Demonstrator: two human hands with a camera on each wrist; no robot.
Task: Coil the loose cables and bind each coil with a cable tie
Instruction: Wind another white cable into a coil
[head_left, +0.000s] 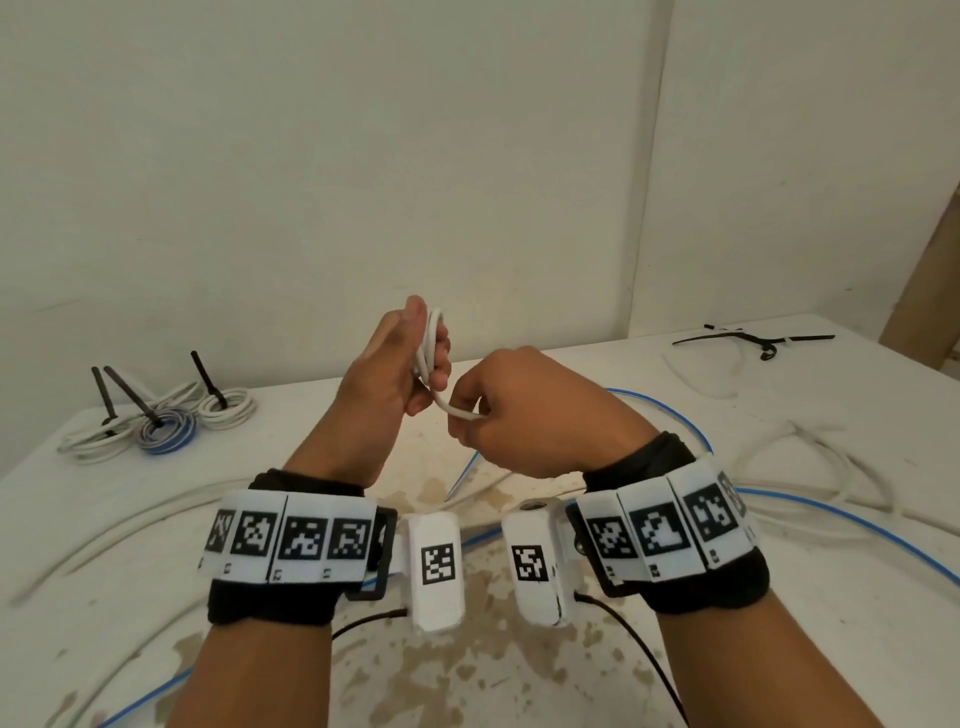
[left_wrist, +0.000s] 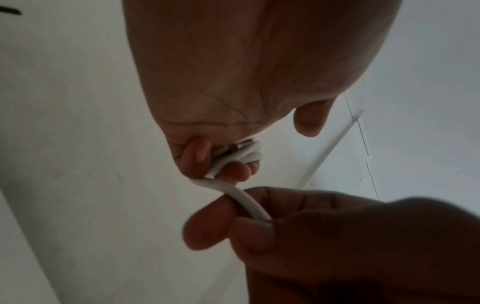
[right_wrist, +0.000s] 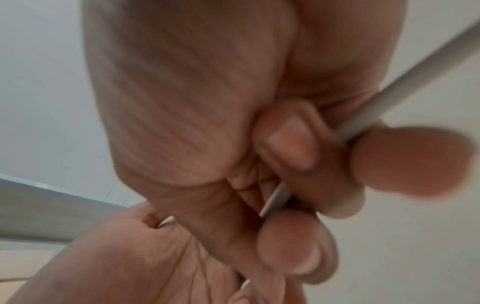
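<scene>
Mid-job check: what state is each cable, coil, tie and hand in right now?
white cable: part-coiled in the air, no tie on it.
left hand: grips the loops.
right hand: pinches the cable's free run.
three coils: on the table, each bound with a black tie.
blue cable: loose on the table.
spare ties: lying unused, far right.

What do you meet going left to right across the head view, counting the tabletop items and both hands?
Three tied coils → left hand gripping a small white cable coil → right hand pinching that cable's tail → loose white cable → black cable ties.
</scene>
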